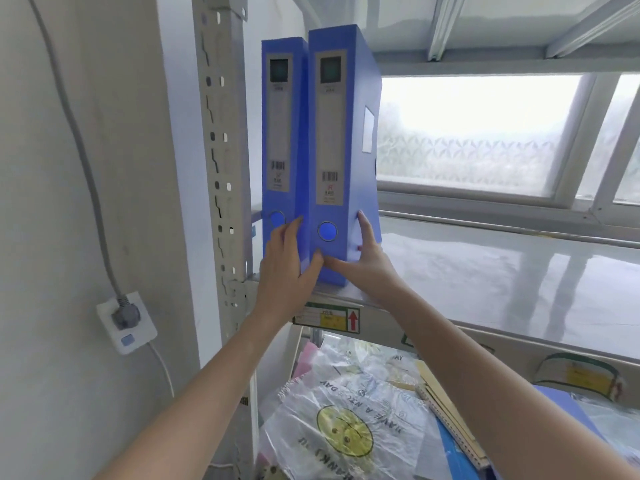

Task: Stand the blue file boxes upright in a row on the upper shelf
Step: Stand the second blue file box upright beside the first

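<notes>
Two blue file boxes stand upright side by side at the left end of the upper shelf [485, 271], spines toward me. The left box [282, 133] is next to the shelf post. The right box [341, 133] stands beside it, its front corner near the shelf edge. My left hand [287, 268] lies flat across the bottom of both spines, thumb under the right box's ring hole. My right hand [370, 261] clasps the lower right side of the right box, fingers pointing up along its side panel.
A perforated metal post [221, 150] rises left of the boxes. A wall socket with a plug [126, 320] sits on the left wall. A frosted window [485, 133] is behind the shelf. The lower shelf holds a smiley plastic bag [346, 434], papers and another blue box [561, 410].
</notes>
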